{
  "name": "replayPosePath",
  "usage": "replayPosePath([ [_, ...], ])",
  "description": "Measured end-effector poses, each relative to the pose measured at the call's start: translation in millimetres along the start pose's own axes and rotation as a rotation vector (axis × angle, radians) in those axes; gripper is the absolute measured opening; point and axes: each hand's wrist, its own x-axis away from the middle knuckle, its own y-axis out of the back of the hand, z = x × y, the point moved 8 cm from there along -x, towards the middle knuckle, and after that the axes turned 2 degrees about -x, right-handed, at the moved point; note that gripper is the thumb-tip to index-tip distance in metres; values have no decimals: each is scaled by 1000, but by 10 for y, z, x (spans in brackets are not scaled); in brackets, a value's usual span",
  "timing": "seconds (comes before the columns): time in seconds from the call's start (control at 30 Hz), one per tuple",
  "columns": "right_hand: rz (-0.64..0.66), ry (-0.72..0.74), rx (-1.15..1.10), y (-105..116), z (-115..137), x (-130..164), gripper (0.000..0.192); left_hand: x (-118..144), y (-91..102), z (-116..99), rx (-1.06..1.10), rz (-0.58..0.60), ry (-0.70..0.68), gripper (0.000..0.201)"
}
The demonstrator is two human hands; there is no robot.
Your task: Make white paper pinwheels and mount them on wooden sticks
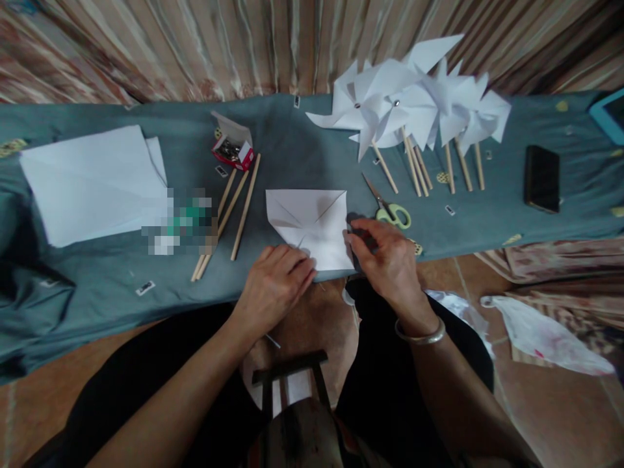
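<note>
A square white sheet of paper [324,231] with diagonal lines meeting near its middle lies at the table's front edge. Along its lower left edge, my left hand [280,279] is closed, with bent fingers pressed together on the paper. At the right edge, my right hand [387,257] has thumb and forefinger on the paper's border. Just beyond that hand lie scissors [394,214] with light green handles. Several white paper pinwheels [404,97] on wooden sticks are bunched at the back right.
Wooden sticks [245,211] lie left of the paper, below an open red-and-white box [234,148] of small metal pieces. A stack of white paper [92,185] and a blurred green item [188,221] lie farther left. On the right is a black phone [542,179].
</note>
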Motion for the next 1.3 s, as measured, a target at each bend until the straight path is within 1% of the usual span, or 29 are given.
replayPosePath([
  [0.07,1,90,-55,13,49,0,24,13,11,-1,14,-18,0,10],
  [0.13,46,124,-149,-14,45,2,28,27,24,10,30,-41,15,11],
  [0.27,227,67,-430,-179,-30,13,32,44,19,34,46,-50,51,12],
  [0.33,274,22,-565,-247,-58,9,25,46,16,31,48,-48,51,11],
  [0.4,272,-7,-656,-284,-72,-9,13,46,18,26,55,-47,48,11],
  [0.47,257,-17,-697,-311,-70,-33,6,44,16,24,65,-38,51,11],
  [0.57,233,-14,-661,-345,-44,-60,5,45,15,24,70,-28,59,12],
  [0.7,185,21,-483,-357,41,-76,7,51,22,22,63,-30,76,14],
  [0.87,92,54,-323,-338,152,-89,6,49,5,13,78,-10,87,27],
  [1.07,62,111,-160,-356,245,-85,8,55,-20,-16,86,0,50,19],
  [1.3,59,123,-102,-397,257,-70,7,55,-22,-5,101,0,68,18],
])
